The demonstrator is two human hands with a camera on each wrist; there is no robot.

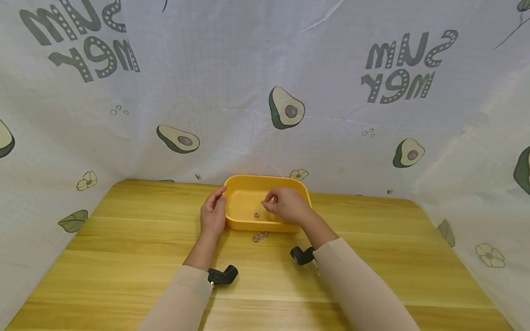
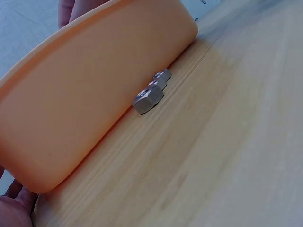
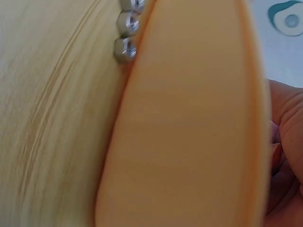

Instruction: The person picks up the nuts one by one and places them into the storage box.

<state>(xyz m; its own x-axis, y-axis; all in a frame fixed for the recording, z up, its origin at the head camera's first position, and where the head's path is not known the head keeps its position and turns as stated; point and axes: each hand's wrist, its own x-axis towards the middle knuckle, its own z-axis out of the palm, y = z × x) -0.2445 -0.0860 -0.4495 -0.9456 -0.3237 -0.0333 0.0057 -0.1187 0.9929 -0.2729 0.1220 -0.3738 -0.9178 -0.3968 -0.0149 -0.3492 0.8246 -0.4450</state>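
Note:
My right hand (image 1: 287, 204) is over the inside of a yellow plastic tray (image 1: 244, 225), its thumb and fingertips pinching a small metal nut (image 1: 262, 202). Another hex nut (image 1: 256, 214) lies on the tray's floor, just below those fingertips in the head view. At the tray's left end, my left hand (image 1: 213, 216) rests against the outer wall with its fingers extended along it. In the right wrist view the tray wall hides part of my right hand (image 3: 289, 137). Three hex nuts (image 2: 148, 98) sit in a row on the table, close along the tray's near side.
The tray stands on a wood-grain table (image 1: 145, 239) near its back edge. Behind and beside the table hangs a white curtain (image 1: 232, 92) printed with avocados and lettering. Black wrist cameras (image 1: 223, 275) sit on both forearms above the table.

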